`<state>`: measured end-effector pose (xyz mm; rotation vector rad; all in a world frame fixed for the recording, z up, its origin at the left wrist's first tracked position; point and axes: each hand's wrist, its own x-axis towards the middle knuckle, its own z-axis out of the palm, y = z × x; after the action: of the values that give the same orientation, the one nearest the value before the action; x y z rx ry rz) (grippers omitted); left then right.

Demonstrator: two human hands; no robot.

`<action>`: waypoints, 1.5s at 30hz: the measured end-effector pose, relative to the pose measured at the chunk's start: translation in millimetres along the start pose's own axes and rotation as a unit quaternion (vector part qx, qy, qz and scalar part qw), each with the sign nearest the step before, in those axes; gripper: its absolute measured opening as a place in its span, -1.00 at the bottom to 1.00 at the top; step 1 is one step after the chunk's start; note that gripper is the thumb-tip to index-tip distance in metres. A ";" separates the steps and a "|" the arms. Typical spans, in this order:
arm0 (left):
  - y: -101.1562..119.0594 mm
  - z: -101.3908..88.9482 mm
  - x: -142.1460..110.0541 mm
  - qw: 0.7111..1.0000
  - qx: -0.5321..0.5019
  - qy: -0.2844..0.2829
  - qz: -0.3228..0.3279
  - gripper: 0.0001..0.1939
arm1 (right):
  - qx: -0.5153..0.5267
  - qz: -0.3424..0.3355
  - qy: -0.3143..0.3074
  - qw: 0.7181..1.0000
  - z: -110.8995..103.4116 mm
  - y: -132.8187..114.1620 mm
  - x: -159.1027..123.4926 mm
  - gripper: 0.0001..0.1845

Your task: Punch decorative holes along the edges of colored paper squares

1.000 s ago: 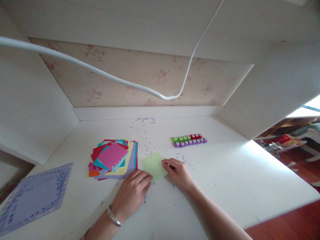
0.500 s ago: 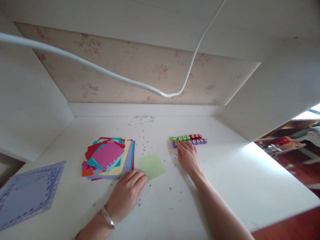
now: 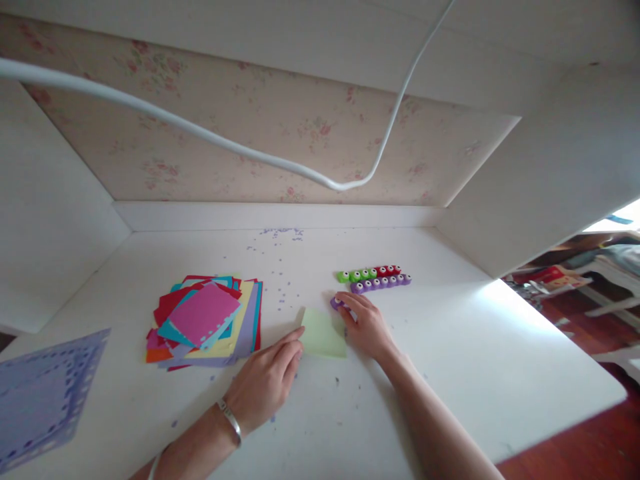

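A light green square of paper lies in front of me, its left edge at the fingertips of my left hand. That hand is closed on the edge, index finger stretched along it and thumb mostly hidden. At the paper's upper right, my right hand grips a small purple craft punch between thumb and fingers. Behind it are two rows of similar punches: one purple row, and one with green punches and red punches.
Left of the hands is a pile of coloured paper squares. Purple sheets with punched edges lie at the far left. Purple paper bits are scattered over the white table. A white cable hangs across the view.
My right hand has taken a purple punch out of the front row and brought it toward the paper. The green paper has turned and shifted right, with my left hand following.
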<state>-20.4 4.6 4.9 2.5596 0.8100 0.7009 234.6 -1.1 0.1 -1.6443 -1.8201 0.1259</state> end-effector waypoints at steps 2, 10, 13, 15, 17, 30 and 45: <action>-3.3 -1.2 -4.0 1.000 -0.004 0.001 -0.009 -0.73 | 0.015 0.026 -0.001 1.000 0.2 -1.2 -0.2 -0.70; -9.5 -4.9 -17.4 0.999 0.016 0.001 -0.037 -0.74 | 0.057 0.141 -0.014 0.988 4.0 -9.6 2.6 -0.71; -10.7 -3.4 -17.1 0.999 0.027 -0.011 -0.027 -0.81 | 0.112 0.166 -0.005 0.980 6.3 -10.6 1.8 -0.70; -11.5 -2.7 -17.4 0.999 0.025 -0.014 -0.030 -0.81 | 0.130 0.166 -0.005 0.978 6.7 -11.5 1.3 -0.68; -12.0 -2.6 -18.1 0.999 0.021 -0.013 -0.038 -0.79 | 0.131 0.154 -0.008 0.979 6.1 -13.0 1.3 -0.66; -9.4 -5.9 -18.0 0.999 0.009 0.017 -0.040 -0.62 | 0.137 0.092 -0.014 0.986 12.2 -18.5 -2.6 -0.71; -9.4 -6.8 -17.1 0.999 0.001 0.009 -0.053 -0.64 | 0.151 0.106 -0.011 0.983 10.8 -19.9 -0.3 -0.71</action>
<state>-40.4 2.7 0.1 2.4956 0.9448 0.6926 212.0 -1.5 1.5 -1.6169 -1.5483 0.4916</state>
